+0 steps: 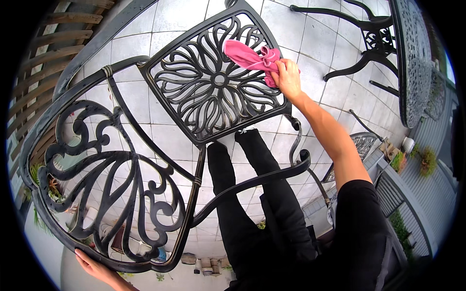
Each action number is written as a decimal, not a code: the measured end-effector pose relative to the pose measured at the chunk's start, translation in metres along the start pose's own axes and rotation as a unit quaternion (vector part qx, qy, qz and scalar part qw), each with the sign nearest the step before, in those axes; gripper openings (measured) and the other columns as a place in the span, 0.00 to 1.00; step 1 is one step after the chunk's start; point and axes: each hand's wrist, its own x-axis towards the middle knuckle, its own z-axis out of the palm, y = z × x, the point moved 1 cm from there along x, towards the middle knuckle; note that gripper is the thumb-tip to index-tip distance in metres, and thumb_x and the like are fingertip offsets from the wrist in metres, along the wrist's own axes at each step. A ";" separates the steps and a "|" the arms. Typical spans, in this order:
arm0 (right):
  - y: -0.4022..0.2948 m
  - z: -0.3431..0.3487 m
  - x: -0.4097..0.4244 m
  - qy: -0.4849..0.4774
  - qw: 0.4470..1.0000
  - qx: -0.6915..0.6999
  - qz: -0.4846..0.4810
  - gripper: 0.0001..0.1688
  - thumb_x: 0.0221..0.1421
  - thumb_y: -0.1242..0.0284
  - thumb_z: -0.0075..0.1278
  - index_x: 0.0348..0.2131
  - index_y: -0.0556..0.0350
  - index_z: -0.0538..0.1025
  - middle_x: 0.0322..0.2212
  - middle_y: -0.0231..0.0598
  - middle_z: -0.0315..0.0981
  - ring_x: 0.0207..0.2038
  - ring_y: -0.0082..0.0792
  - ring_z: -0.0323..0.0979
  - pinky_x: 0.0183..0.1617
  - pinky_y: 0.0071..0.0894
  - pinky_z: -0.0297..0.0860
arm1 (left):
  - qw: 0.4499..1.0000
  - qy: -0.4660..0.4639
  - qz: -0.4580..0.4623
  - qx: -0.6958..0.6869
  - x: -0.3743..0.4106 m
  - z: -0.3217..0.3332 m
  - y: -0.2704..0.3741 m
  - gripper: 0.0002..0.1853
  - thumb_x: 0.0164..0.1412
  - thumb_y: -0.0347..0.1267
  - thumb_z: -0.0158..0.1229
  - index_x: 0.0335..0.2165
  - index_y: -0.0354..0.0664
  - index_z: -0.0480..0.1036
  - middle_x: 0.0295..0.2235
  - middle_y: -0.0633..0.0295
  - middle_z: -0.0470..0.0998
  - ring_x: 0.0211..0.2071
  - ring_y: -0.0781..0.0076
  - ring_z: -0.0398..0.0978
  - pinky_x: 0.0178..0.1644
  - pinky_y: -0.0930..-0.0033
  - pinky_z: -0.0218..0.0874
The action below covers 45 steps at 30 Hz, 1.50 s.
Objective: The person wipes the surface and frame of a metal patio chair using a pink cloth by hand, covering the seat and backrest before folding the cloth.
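A black metal patio chair stands before me, its openwork seat at the top middle and its scrolled backrest at the left. My right hand grips a bunched pink cloth, which lies over the seat's right side. At the lower left, my left hand rests against the backrest's outer rim, fingers at the edge; part of it is hidden behind the frame. The chair's curved armrest passes across my legs. Dark wet-looking marks show on the backrest.
Pale floor tiles lie under the chair. An openwork metal table with curved legs appears tipped at the right by the lens. Another metal chair is below it. Wooden slats line the upper left; potted plants stand at the right.
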 end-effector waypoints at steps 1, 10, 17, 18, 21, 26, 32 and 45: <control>-0.002 -0.011 -0.031 -0.057 0.998 -0.005 0.013 0.25 0.47 0.66 0.59 0.45 0.52 0.71 0.40 0.44 0.67 0.43 0.48 0.66 0.48 0.46 0.64 | 1.000 0.003 0.014 0.002 -0.001 -0.003 -0.004 0.23 0.70 0.46 0.45 0.34 0.34 0.70 0.28 0.62 0.73 0.29 0.80 0.68 0.34 0.77 0.62; 0.012 -0.035 -0.030 -0.139 0.988 -0.052 -0.051 0.20 0.50 0.64 0.56 0.43 0.52 0.71 0.37 0.43 0.67 0.41 0.46 0.66 0.46 0.44 0.63 | 0.998 -0.031 0.048 -0.005 0.006 -0.011 -0.023 0.22 0.68 0.47 0.49 0.34 0.37 0.72 0.26 0.69 0.72 0.23 0.85 0.62 0.26 0.80 0.53; 0.008 0.003 0.113 -0.038 0.996 -0.064 -0.041 0.19 0.54 0.62 0.53 0.43 0.50 0.70 0.37 0.45 0.68 0.40 0.48 0.67 0.45 0.45 0.65 | 0.999 -0.022 0.009 -0.035 0.004 -0.006 -0.010 0.24 0.68 0.47 0.47 0.36 0.33 0.72 0.30 0.62 0.75 0.28 0.80 0.70 0.33 0.77 0.64; 0.008 0.003 0.096 -0.046 0.997 -0.058 -0.039 0.19 0.54 0.62 0.53 0.42 0.51 0.70 0.37 0.45 0.68 0.40 0.49 0.67 0.45 0.46 0.65 | 0.999 -0.017 0.011 -0.027 0.004 -0.006 -0.010 0.24 0.68 0.47 0.47 0.36 0.33 0.72 0.30 0.62 0.75 0.29 0.80 0.70 0.33 0.77 0.64; 0.010 -0.020 0.003 -0.139 0.989 -0.044 0.008 0.19 0.54 0.62 0.53 0.43 0.50 0.70 0.38 0.48 0.66 0.40 0.51 0.68 0.45 0.48 0.65 | 0.999 -0.031 0.034 0.001 0.010 -0.011 -0.014 0.24 0.69 0.47 0.47 0.37 0.32 0.72 0.31 0.62 0.76 0.30 0.80 0.69 0.35 0.77 0.63; 0.009 -0.067 -0.120 -0.322 0.945 -0.046 0.009 0.22 0.55 0.59 0.52 0.46 0.46 0.69 0.37 0.46 0.65 0.40 0.49 0.68 0.47 0.47 0.65 | 0.999 -0.026 0.034 -0.007 0.003 -0.007 -0.011 0.24 0.69 0.47 0.47 0.37 0.34 0.72 0.31 0.63 0.76 0.30 0.82 0.68 0.36 0.78 0.60; 0.015 -0.032 0.030 -0.132 0.988 -0.067 -0.049 0.18 0.56 0.61 0.51 0.45 0.46 0.71 0.37 0.42 0.67 0.42 0.47 0.67 0.47 0.46 0.63 | 0.999 -0.017 0.041 -0.004 0.003 -0.010 -0.018 0.23 0.69 0.47 0.47 0.37 0.35 0.72 0.30 0.65 0.75 0.29 0.84 0.66 0.35 0.79 0.58; -0.287 0.141 0.140 -0.029 0.983 0.061 -0.173 0.09 0.52 0.68 0.46 0.35 0.47 0.73 0.35 0.38 0.68 0.43 0.41 0.66 0.48 0.43 0.61 | 0.998 -0.019 0.056 0.002 0.000 -0.004 -0.012 0.19 0.70 0.43 0.46 0.37 0.36 0.67 0.28 0.62 0.74 0.26 0.82 0.66 0.28 0.79 0.60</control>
